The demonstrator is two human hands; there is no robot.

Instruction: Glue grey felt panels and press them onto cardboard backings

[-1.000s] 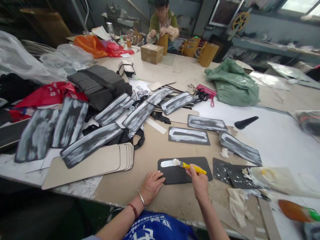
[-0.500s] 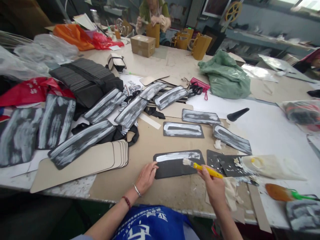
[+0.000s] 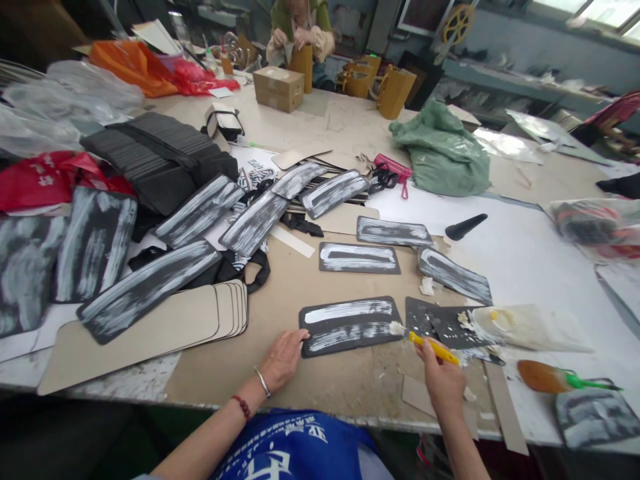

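Observation:
My right hand (image 3: 443, 377) is closed round the yellow handle of a paintbrush (image 3: 433, 348). The white-coated bristles touch the right end of a black rectangular panel (image 3: 345, 332) lying flat in front of me. Two white streaks run along this panel, a dense one on the upper half and a thinner one below. Gripping the panel's left edge is my left hand (image 3: 283, 360), its fingers together. Right of the panel, a black sheet (image 3: 425, 320) spotted with white lies partly under a pale, glue-smeared bag (image 3: 530, 327).
Several white-streaked black panels (image 3: 360, 258) lie around the table. Left are beige boards (image 3: 145, 327) and a strapped black stack (image 3: 165, 153). A green bag (image 3: 440, 153), a black handle-like piece (image 3: 466, 227) and an orange-brown brush (image 3: 543, 377) are right. Another person (image 3: 303, 33) works across the table.
The brush has moved right along the panel's lower half, leaving a second white streak. My left hand stays at the panel's left edge. The whole view has shifted slightly.

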